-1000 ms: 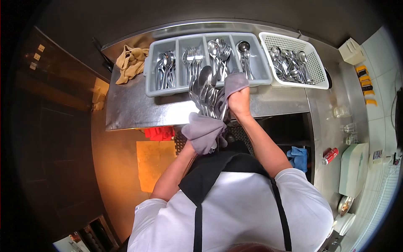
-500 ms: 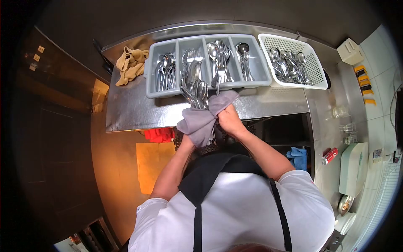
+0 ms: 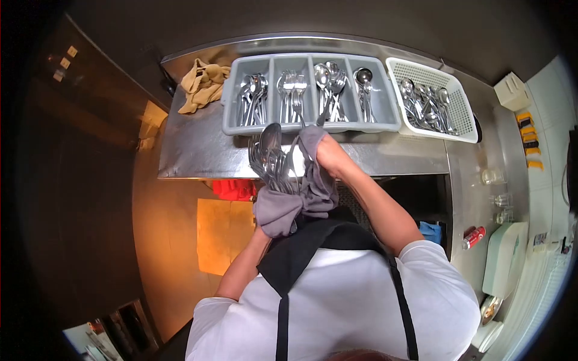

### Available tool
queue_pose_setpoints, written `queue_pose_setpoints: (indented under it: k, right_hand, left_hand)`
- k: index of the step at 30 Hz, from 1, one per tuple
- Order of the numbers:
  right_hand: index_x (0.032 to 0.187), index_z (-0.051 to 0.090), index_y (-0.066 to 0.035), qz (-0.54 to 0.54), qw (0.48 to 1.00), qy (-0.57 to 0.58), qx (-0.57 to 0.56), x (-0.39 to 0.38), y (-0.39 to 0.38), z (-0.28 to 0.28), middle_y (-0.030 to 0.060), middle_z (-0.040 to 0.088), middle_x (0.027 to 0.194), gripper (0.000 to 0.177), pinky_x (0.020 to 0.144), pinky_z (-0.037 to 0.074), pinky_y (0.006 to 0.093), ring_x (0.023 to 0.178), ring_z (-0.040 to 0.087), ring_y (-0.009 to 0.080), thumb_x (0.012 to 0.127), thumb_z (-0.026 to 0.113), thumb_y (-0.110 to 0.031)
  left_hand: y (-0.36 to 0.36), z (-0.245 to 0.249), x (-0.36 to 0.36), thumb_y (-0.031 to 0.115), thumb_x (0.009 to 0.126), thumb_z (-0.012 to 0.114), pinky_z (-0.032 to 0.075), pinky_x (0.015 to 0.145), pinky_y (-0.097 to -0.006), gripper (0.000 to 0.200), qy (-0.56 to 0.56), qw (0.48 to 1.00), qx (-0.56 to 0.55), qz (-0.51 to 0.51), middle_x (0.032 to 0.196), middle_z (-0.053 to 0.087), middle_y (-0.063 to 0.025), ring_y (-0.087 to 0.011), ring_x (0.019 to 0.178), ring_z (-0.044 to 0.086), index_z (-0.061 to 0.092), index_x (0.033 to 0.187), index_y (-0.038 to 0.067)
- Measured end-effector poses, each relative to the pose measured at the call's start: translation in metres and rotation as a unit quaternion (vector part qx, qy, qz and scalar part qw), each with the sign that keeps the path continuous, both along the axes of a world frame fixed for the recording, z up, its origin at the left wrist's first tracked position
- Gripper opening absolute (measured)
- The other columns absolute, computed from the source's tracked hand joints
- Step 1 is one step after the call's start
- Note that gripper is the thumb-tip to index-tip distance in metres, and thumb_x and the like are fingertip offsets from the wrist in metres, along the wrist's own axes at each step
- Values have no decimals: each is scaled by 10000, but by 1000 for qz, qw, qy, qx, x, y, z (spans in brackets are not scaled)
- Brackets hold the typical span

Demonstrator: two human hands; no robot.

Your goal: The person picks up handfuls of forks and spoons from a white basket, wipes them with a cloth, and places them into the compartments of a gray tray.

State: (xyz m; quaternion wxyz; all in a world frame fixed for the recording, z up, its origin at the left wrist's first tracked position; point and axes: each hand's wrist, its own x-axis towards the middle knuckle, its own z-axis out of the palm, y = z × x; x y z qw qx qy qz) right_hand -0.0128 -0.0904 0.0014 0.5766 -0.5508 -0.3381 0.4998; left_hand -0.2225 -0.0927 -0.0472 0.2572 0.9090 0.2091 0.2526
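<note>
My left hand is wrapped in a grey-purple cloth (image 3: 278,210) and closed around a bundle of forks and spoons (image 3: 274,159), their heads pointing up and away from me. The cloth hides its fingers. My right hand (image 3: 331,155) grips another part of the cloth, close to the front edge of a grey cutlery tray (image 3: 241,129). A fork (image 3: 297,108) stands up from the cloth at that hand, tines over the tray. Spoons (image 3: 255,90), forks (image 3: 292,81), mixed cutlery (image 3: 331,78) and a ladle-like dark spoon (image 3: 363,76) lie in the tray's compartments.
A white perforated basket (image 3: 463,114) holds jumbled cutlery to the tray's right. A tan cloth (image 3: 203,85) lies at its left on the steel counter (image 3: 198,150). Along the right counter are glasses (image 3: 494,176), a red can (image 3: 474,237) and a pale green box (image 3: 504,259).
The bundle in my left hand has come back toward my body, away from the tray. My hands have moved apart, and my right hand stays near the tray's edge with the cloth stretched between.
</note>
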Motion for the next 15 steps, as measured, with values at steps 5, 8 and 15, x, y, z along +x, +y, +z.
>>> queue_pose_setpoints:
  k: [5,8,15]
  right_hand:
    - [858,552,-63,17,964,263,-31,-8,37,0,36,539,738,160,577,427,264,642,514,135,915,496,-202]
    - [896,560,-48,98,974,201,25,-20,26,-3,27,563,781,116,626,444,263,707,538,121,890,545,-163]
    - [998,577,4,119,976,-66,172,-33,18,-10,61,607,867,193,747,465,322,808,562,155,823,608,-71]
  left_hand:
    - [9,26,-10,242,682,593,465,644,-354,202,-25,1000,-12,4,768,610,-78,-232,706,600,649,812,97]
    - [7,64,-2,226,657,600,448,543,-335,146,-123,991,-52,13,659,567,-76,-232,587,568,620,713,93]
    - [26,67,-12,213,655,617,450,537,-335,143,-51,989,135,-33,647,585,-38,-220,571,578,670,753,125]
